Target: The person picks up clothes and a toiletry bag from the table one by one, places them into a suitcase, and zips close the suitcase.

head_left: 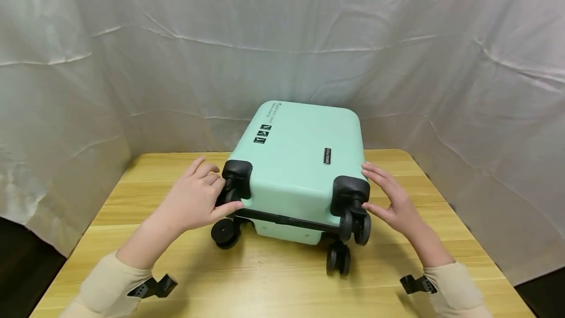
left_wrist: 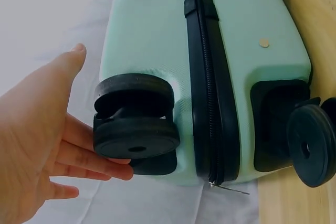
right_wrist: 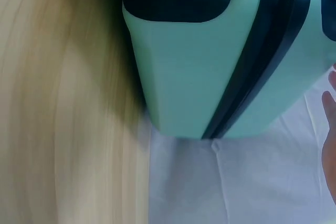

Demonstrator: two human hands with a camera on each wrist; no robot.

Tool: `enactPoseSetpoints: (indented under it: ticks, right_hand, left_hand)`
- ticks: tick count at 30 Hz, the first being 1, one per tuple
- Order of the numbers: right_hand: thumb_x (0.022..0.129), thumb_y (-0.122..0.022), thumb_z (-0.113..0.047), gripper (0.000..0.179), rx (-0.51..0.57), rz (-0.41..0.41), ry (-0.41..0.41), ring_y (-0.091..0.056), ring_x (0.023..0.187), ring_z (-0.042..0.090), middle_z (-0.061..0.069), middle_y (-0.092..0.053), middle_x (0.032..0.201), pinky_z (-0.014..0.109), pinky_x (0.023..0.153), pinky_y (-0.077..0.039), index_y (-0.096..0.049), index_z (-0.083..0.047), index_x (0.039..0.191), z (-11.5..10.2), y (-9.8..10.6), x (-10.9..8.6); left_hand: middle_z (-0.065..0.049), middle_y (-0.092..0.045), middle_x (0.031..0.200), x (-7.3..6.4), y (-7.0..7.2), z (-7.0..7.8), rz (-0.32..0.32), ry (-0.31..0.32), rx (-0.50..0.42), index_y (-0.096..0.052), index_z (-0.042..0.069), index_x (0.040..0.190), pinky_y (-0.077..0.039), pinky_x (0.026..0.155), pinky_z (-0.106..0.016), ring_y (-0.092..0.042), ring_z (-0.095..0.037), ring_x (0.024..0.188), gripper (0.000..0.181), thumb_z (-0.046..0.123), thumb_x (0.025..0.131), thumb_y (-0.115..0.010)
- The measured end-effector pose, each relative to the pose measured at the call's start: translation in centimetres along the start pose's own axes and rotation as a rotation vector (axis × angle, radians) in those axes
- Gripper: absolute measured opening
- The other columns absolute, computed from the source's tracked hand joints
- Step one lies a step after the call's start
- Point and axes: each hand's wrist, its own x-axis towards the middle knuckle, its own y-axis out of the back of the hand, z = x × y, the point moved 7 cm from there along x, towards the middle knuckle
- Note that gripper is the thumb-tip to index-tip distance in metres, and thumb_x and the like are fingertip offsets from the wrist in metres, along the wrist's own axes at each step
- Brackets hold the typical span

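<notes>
A mint-green suitcase (head_left: 304, 146) lies on its side on the wooden table, its wheeled end toward me. Black corner guards and black wheels (head_left: 225, 233) stick out at that end. At the left corner my left hand (head_left: 194, 198) has its fingers beside the upper wheel (left_wrist: 136, 137); in the left wrist view they look fairly straight, with the fingertips partly behind the wheel. By the right corner, my right hand (head_left: 395, 202) is spread, fingertips at the suitcase's side near the upper right wheel (head_left: 354, 227). Only a sliver of that hand shows in the right wrist view.
The wooden table (head_left: 265, 288) extends around the suitcase on the left, right and front. A pale cloth curtain (head_left: 247, 43) hangs behind and along both sides. A black zipper band (left_wrist: 210, 82) runs around the suitcase's edge. Black wrist devices (head_left: 154, 287) sit on both sleeves.
</notes>
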Motion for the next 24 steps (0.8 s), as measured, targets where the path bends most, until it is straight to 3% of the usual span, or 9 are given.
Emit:
enactPoseSetpoints:
  ticks: [5,11,18,24]
  right_hand:
    - [0.080,-0.062,-0.038,0.063,-0.068,-0.004,-0.045,-0.045,0.121,0.030,0.028,-0.050,0.122,0.022,0.106,-0.031,-0.051,0.013,0.117,2.2,0.9,-1.6]
    - [0.081,-0.059,-0.041,0.063,-0.134,-0.003,-0.079,-0.046,0.121,0.028,0.027,-0.053,0.119,0.020,0.106,-0.030,-0.053,0.012,0.115,2.7,2.1,-2.0]
    - [0.081,-0.059,-0.046,0.062,-0.232,-0.035,-0.050,-0.048,0.120,0.026,0.021,-0.055,0.121,0.018,0.105,-0.030,-0.057,0.005,0.116,3.0,2.8,-2.2]
    - [0.082,-0.058,-0.046,0.061,-0.257,-0.049,-0.016,-0.049,0.117,0.028,0.021,-0.056,0.119,0.018,0.105,-0.030,-0.057,0.005,0.116,2.8,3.0,-2.1]
  left_hand:
    - [-0.006,-0.062,0.071,0.3,0.1,1.2,0.048,-0.064,0.006,-0.056,0.008,0.067,-0.026,0.107,-0.047,-0.052,-0.025,0.092,0.068,0.070,0.081,-0.033]
    - [-0.006,-0.064,0.080,0.2,-0.1,1.9,0.064,-0.117,-0.017,-0.062,0.007,0.080,-0.028,0.105,-0.045,-0.052,-0.025,0.095,0.066,0.067,0.081,-0.036]
    - [-0.001,-0.064,0.097,0.1,-0.3,0.9,0.022,-0.094,-0.100,-0.065,0.012,0.099,-0.025,0.105,-0.043,-0.050,-0.021,0.104,0.052,0.057,0.084,-0.044]
    - [-0.003,-0.065,0.101,0.5,0.1,-0.9,0.146,-0.122,-0.137,-0.065,0.012,0.105,-0.031,0.101,-0.046,-0.053,-0.024,0.104,0.034,0.039,0.086,-0.053]
